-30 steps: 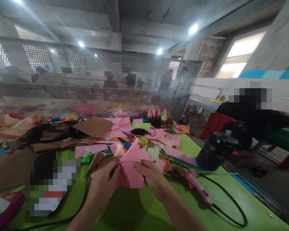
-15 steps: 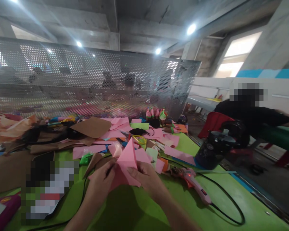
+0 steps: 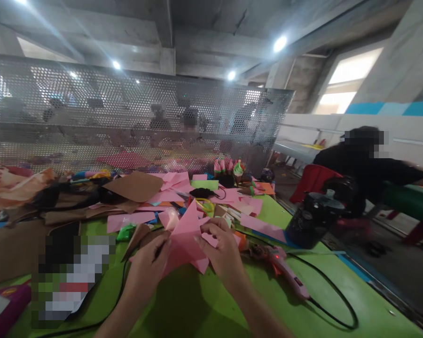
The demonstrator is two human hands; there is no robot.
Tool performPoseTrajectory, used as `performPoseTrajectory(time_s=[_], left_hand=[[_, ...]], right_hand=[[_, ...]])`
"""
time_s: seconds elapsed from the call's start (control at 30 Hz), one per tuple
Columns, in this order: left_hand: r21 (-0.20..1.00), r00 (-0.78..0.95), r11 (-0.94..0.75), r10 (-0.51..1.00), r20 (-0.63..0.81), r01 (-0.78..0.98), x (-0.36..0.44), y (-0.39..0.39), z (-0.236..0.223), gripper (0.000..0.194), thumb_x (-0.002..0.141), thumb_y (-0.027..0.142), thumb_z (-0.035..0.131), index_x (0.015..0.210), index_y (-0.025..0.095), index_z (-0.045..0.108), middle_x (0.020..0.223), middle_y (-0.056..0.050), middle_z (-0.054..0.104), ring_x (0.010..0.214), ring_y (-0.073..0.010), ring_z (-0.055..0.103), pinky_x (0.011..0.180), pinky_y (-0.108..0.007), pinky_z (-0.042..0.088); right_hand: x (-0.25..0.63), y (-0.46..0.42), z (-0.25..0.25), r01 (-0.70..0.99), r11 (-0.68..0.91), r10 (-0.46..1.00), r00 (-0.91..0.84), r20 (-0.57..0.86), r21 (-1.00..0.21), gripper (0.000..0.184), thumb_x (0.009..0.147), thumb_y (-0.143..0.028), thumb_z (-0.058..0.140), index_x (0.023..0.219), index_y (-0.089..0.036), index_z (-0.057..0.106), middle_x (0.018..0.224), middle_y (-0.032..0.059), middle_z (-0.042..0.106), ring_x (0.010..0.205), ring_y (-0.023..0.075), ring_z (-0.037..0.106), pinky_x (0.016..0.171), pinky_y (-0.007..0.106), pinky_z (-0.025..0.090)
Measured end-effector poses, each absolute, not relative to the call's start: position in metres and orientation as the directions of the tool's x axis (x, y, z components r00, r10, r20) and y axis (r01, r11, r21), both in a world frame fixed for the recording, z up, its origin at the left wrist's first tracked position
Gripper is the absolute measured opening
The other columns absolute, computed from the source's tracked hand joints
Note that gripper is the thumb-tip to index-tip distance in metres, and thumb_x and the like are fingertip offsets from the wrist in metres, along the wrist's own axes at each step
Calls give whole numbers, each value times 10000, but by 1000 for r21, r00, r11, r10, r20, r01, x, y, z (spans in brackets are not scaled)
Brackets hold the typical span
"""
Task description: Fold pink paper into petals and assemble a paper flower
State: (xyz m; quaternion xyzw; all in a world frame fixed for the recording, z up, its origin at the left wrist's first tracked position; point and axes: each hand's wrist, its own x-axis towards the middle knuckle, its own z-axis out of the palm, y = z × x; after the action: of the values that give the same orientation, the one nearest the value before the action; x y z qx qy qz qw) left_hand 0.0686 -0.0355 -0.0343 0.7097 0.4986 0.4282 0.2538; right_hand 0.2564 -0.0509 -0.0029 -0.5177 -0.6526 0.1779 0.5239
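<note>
So my left hand (image 3: 150,256) is pinching the left edge of a folded pink sheet (image 3: 185,241) between thumb and fingers, with the other fingers curled in behind. My right hand (image 3: 223,253) is looser: fingers bent, thumb tip right at the sheet's right edge and index finger hooked just above it, a small gap between the two. I honestly can't tell whether that one is gripping the paper or just touching it. The sheet itself is held up between my hands over the green table (image 3: 261,310), peak pointing away from me, lower corners hanging loose.

To the right of my right hand there's a pink glue gun (image 3: 291,277) lying on its side, little red light on, with its black cord looping round. Over by my left hand: a small green bag (image 3: 127,232), then a brown folded piece (image 3: 136,239) nearer my fingers. Further left, some pixelated object I can't make out.

Past the sheet it's a mess: pink scraps (image 3: 172,183), a big brown sheet (image 3: 133,186), a yellow ring (image 3: 205,205), plus a green-and-white swirl cone (image 3: 238,170) at the back. A dark jug (image 3: 315,220) stands near the right edge, a person in black (image 3: 363,157) sits beyond it, and a perforated metal screen (image 3: 127,117) runs across behind everything.
</note>
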Motion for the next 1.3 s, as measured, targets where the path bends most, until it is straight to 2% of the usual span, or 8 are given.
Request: performPoseTrajectory(time_s=[0.13, 0.23, 0.37, 0.5, 0.77, 1.07, 1.2, 1.3], left_hand=[[732, 165, -414, 906, 390, 541, 68, -36, -37, 319, 938, 386, 403, 745, 216, 592, 735, -10, 640, 732, -199, 599, 667, -280, 423], [725, 192, -438, 896, 400, 531, 69, -37, -37, 304, 938, 363, 408, 780, 222, 625, 824, -35, 684, 840, -222, 634, 753, -310, 450], [761, 179, -445, 894, 412, 472, 70, -36, -39, 243, 922, 343, 444, 840, 228, 642, 928, -48, 701, 947, -232, 638, 836, -332, 463], [798, 146, -432, 900, 410, 421, 70, -35, -40, 183, 902, 308, 472, 910, 229, 637, 952, -39, 698, 904, -215, 647, 804, -317, 480], [714, 174, -488, 865, 470, 502, 71, -40, -36, 197, 934, 279, 435, 912, 232, 625, 986, -42, 696, 945, -213, 633, 839, -330, 459], [726, 184, -472, 877, 443, 501, 73, -41, -35, 165, 902, 239, 458, 877, 218, 619, 977, -44, 706, 922, -207, 644, 804, -310, 461], [740, 123, -420, 898, 422, 526, 72, -41, -37, 157, 881, 247, 471, 868, 217, 625, 954, -43, 713, 853, -209, 651, 737, -303, 467], [738, 90, -390, 907, 412, 551, 71, -42, -36, 165, 869, 238, 472, 869, 222, 636, 944, -34, 715, 833, -207, 652, 724, -299, 463]], right_hand=[[250, -53, -7, 397, 254, 957, 30, 289, -882, 274, 789, -366, 623, 614, -180, 523, 638, -19, 465, 607, 133, 435, 558, 247, 330], [245, -52, -13, 183, 97, 995, -28, 93, -978, 359, 771, -497, 635, 644, -170, 556, 582, -26, 478, 546, 116, 407, 513, 238, 310], [243, -53, -14, -32, -78, 995, -65, -75, -996, 426, 692, -570, 720, 721, -156, 621, 586, -7, 568, 514, 121, 474, 486, 232, 346], [242, -55, -8, -150, -73, 989, -139, -52, -986, 451, 661, -534, 789, 847, -133, 701, 718, 50, 683, 659, 179, 614, 601, 265, 452], [241, -56, -8, -135, -12, 992, -126, 6, -991, 453, 649, -528, 805, 868, -136, 741, 774, 61, 719, 727, 211, 635, 700, 312, 481], [242, -55, -9, -69, -64, 998, 3, -64, -996, 460, 675, -562, 771, 762, -113, 724, 683, 67, 680, 632, 197, 591, 589, 290, 441], [239, -56, -9, -130, -66, 996, -72, -57, -989, 454, 667, -532, 791, 830, -112, 730, 747, 73, 699, 666, 192, 604, 614, 282, 444], [236, -58, -10, -165, -75, 993, -103, -58, -983, 426, 659, -522, 804, 756, -118, 712, 680, 46, 678, 604, 155, 572, 580, 255, 414]])
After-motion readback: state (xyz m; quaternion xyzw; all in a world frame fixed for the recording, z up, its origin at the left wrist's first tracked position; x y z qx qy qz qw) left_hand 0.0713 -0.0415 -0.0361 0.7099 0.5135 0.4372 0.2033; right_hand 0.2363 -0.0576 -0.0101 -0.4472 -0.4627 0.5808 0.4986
